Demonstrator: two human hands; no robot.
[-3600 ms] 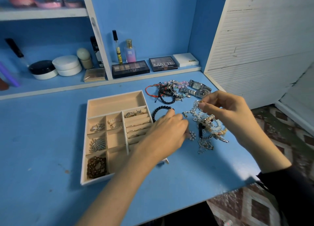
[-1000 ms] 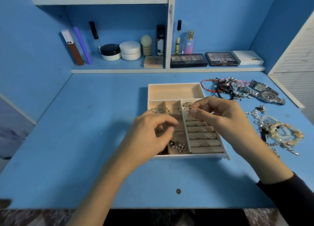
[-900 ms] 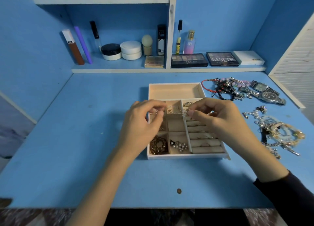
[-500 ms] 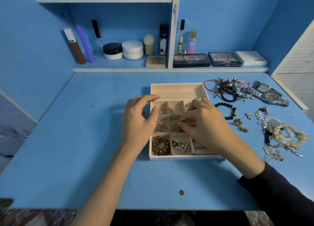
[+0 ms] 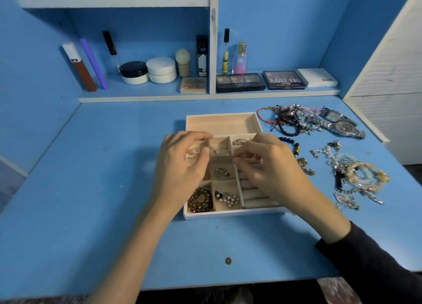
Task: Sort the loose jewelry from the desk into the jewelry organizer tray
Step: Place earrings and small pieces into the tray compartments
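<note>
The cream organizer tray (image 5: 219, 117) lies mid-desk. Its compartments hold a brown bead bracelet (image 5: 200, 199), a pearl piece (image 5: 228, 198), small earrings (image 5: 220, 172) and thin hoops (image 5: 220, 149). My left hand (image 5: 180, 166) hovers over the left column, thumb and forefinger curved apart above a glittery piece. My right hand (image 5: 267, 169) covers the ring rolls, fingertips pinched together at the divider; anything between them is hidden. Loose on the desk to the right are a black bead bracelet (image 5: 291, 142), a gold piece (image 5: 306, 166), tangled bracelets (image 5: 290, 118), two watches (image 5: 340, 125) and a pearl-and-chain heap (image 5: 354, 175).
Cosmetics and eyeshadow palettes (image 5: 239, 82) line the low shelf behind the tray. A white louvred door (image 5: 388, 75) bounds the desk on the right. A small brown spot (image 5: 228, 260) marks the blue desk (image 5: 91, 189) near its front edge.
My right hand has drawn back from the middle compartment, where small earrings now lie, to the ring-roll divider. My left hand has stayed over the tray's left column, its thumb curling in a little.
</note>
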